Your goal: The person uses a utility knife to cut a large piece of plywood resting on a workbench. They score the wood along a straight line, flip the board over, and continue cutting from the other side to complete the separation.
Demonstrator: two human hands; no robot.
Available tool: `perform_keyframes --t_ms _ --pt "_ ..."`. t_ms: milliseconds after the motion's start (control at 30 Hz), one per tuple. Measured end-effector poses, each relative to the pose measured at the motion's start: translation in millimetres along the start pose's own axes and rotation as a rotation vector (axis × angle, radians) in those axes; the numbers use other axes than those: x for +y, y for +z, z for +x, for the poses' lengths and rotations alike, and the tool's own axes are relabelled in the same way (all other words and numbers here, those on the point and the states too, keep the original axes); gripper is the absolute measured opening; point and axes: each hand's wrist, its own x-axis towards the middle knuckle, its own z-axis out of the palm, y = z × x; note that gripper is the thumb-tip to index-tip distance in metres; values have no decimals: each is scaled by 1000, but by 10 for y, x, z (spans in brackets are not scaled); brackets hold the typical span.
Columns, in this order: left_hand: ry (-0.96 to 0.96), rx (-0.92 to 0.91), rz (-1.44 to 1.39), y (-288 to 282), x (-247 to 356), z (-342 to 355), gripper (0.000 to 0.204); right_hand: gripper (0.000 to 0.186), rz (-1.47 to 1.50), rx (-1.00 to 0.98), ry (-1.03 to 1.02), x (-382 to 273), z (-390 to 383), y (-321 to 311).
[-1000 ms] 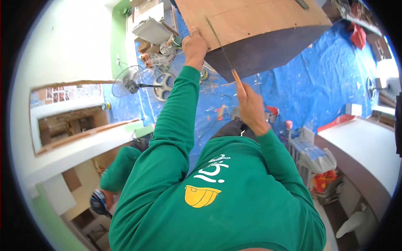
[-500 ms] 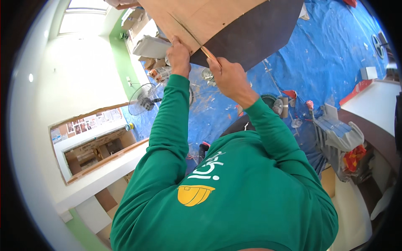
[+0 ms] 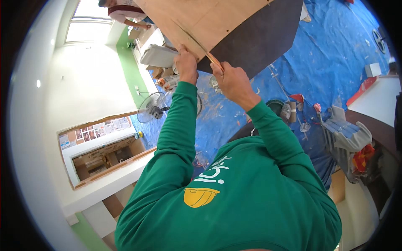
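One wooden board point(image 3: 209, 21), one pencil point(image 3: 214, 61), two hands: left hand point(image 3: 185, 62), right hand point(image 3: 234, 81). One standing fan point(image 3: 151, 108), one blue floor sheet point(image 3: 335, 54), one other person point(image 3: 125, 10) by the window.

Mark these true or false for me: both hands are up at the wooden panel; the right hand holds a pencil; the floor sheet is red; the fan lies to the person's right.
1. Both hands are at the wooden panel. True: the left hand and the right hand meet at its edge.
2. The right hand holds a pencil. True: a thin, pencil-like stick pokes out of its grip.
3. The floor sheet is red. False: it is blue, spattered with paint.
4. The fan is on the person's right. False: it is on the left, beside the green sleeve.
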Motion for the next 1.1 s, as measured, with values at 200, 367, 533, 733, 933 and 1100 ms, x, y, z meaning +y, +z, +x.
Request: perform_keyframes --t_ms 200,367,533,733,933,1100 --pt "-21 117 -27 -78 -248 40 69 34 149 -93 78 294 -1374 -458" --pt "35 110 -22 22 -117 28 69 37 -72 42 -209 444 -675 -35" --pt "33 25 -18 25 1 -61 68 36 7 -13 12 12 -79 -65" --pt "68 100 121 -65 -276 67 69 42 96 -124 106 259 -1440 -584" --pt "340 147 502 34 -365 314 76 44 12 56 -41 184 -158 -20" --pt "63 129 188 -67 -320 101 72 40 -52 3 -192 133 -198 37"
